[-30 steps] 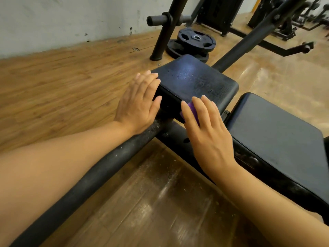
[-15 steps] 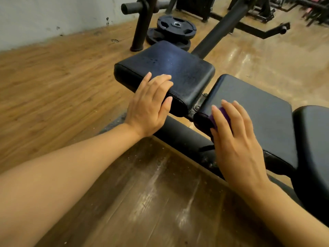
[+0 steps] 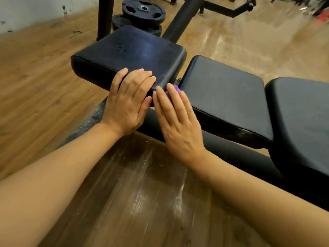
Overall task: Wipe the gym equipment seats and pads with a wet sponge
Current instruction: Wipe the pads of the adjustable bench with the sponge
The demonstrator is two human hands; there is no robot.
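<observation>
A black bench has three pads in a row: the end pad (image 3: 131, 50), a middle seat pad (image 3: 222, 86) and a larger pad (image 3: 302, 118) at the right edge. My left hand (image 3: 128, 102) rests with fingers over the near edge of the end pad. My right hand (image 3: 176, 120) presses a purple sponge (image 3: 173, 91) with straight fingers against the pads' near side, at the gap between the end pad and the middle pad. Only a small part of the sponge shows between my fingers.
The bench's black frame tube (image 3: 231, 150) runs below the pads. Black weight plates (image 3: 142, 13) lie stacked on the wooden floor behind the end pad, beside an upright black post (image 3: 105, 16). More gym frames (image 3: 229, 9) stand at the far right. A pale wall (image 3: 35, 9) runs along the back left.
My right hand slid the sponge leftwards from the middle pad's near edge to the gap beside my left hand. The left hand stayed on the end pad. The view shifted.
</observation>
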